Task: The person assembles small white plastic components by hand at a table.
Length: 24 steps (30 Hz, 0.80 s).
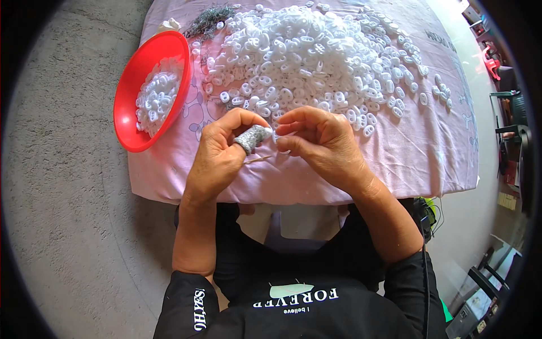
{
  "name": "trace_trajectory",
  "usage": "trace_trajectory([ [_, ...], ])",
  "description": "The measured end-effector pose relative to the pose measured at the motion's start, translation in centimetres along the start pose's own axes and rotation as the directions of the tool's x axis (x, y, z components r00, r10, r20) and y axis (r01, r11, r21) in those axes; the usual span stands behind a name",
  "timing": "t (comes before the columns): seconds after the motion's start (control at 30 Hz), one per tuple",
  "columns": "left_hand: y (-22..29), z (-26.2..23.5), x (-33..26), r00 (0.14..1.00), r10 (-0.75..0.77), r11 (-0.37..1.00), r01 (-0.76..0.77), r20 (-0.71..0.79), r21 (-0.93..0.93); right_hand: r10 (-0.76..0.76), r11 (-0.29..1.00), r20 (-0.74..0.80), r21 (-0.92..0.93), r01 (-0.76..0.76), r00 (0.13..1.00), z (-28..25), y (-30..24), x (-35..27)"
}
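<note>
Hands meeting just above the near edge of the pink-draped surface (pixel 395 152), at work on one small white plastic ring piece (pixel 275 134) pinched between them. Left hand (pixel 217 155) curled closed, thumb wrapped in a grey guard (pixel 252 138) and pressed against the piece, with a thin blade or pin (pixel 257 160) poking out beneath the thumb toward the right; exact tool too small to tell. Right hand (pixel 319 144) closed as well, fingertips gripping the piece from the right side. By the look of it, trimming or cleaning of a single piece, midway through. Next move, in all likelihood, calling for a steady grip from the right and a short, controlled stroke against the guarded thumb, then a drop to the left. Red bowl (pixel 127 107) at far left, hanging partly over the surface edge, holding a modest batch of similar pieces. Large heap of white pieces (pixel 310 56) spread across the far half, nearest stragglers just beyond the fingers. Bundle of dried sprigs (pixel 209 20) at the far left corner. Nothing between hands and bowl; only risk the loose pieces close by getting knocked.
</note>
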<state>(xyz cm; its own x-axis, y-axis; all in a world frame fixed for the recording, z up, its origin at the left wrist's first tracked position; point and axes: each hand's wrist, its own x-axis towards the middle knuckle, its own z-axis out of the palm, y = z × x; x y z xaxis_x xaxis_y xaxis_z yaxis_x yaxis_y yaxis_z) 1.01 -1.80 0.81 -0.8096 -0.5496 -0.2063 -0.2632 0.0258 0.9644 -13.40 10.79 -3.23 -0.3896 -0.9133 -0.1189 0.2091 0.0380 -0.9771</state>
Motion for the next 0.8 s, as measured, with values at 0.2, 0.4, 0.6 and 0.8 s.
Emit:
trace_trajectory([
  [0.2,-0.6,1.3,0.1,1.000,-0.016,0.996,0.017,0.015,-0.086,0.026,0.995,0.064,0.090,-0.032,0.998,0.0,-0.3,0.0],
  [0.4,0.0,1.1,0.0,1.000,-0.008,0.993,0.008,0.004,-0.117,0.093,0.975,0.073,0.196,-0.106,0.993,-0.3,-0.8,0.2],
  [0.6,-0.4,-0.1,0.3,0.993,0.090,0.995,-0.086,-0.078,0.058,0.113,0.973,0.091,0.192,-0.129,0.989,-0.5,-1.0,0.1],
  [0.8,-2.1,-2.6,0.8,0.979,0.104,0.983,-0.074,-0.175,0.170,0.120,0.973,0.103,0.185,-0.137,0.987,-0.6,-0.9,0.1],
])
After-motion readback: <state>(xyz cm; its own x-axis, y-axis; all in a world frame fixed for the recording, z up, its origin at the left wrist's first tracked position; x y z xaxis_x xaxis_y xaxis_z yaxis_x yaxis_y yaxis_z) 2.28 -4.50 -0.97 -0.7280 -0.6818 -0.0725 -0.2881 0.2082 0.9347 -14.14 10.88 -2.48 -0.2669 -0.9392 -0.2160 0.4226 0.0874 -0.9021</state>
